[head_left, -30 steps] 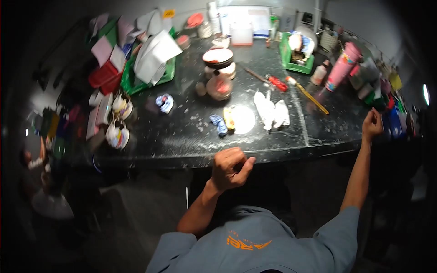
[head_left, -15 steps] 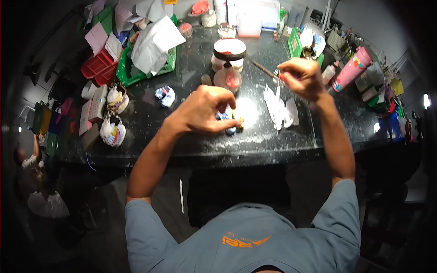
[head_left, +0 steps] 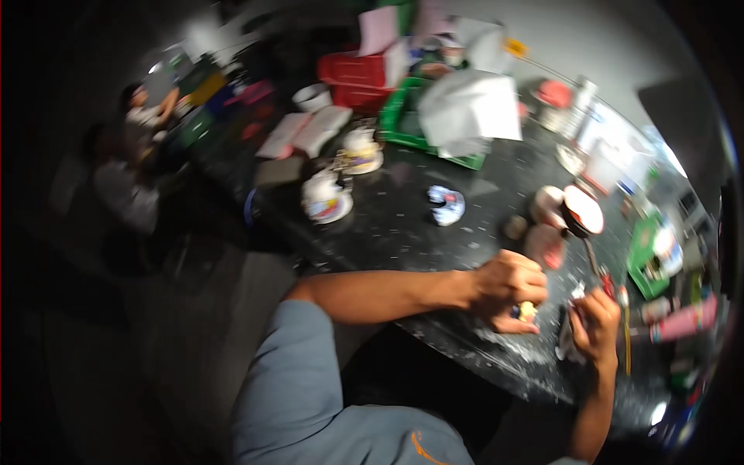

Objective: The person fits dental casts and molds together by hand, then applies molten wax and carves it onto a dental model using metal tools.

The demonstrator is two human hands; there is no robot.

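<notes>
My left hand (head_left: 508,293) is closed with its fingers curled round a small blue-and-yellow piece (head_left: 527,311), partly hidden by the thumb and fingers. To its right, my right hand (head_left: 597,324) has its fingers drawn together near a whitish scrap (head_left: 577,291). Blur hides what those fingertips hold. Crumpled white tissue (head_left: 570,345) lies beside and partly behind this hand. Beyond my left hand stand a jar with pink contents (head_left: 545,246) and a round, white-faced, dark-rimmed dish (head_left: 583,211). A blue-and-white curved piece (head_left: 446,205) rests farther left on the dark bench.
Two white models with coloured parts (head_left: 326,197) stand by a pinkish box (head_left: 304,133). Behind them are a red bin (head_left: 355,80) and a green basket (head_left: 403,116) holding papers. A pink bottle (head_left: 686,319) lies at right. Another person (head_left: 146,108) is at far left.
The view has swung left and tilted, so the bench appears farther right and slanted. My right hand has come down from beside the dish to the tissue, closer to my left hand.
</notes>
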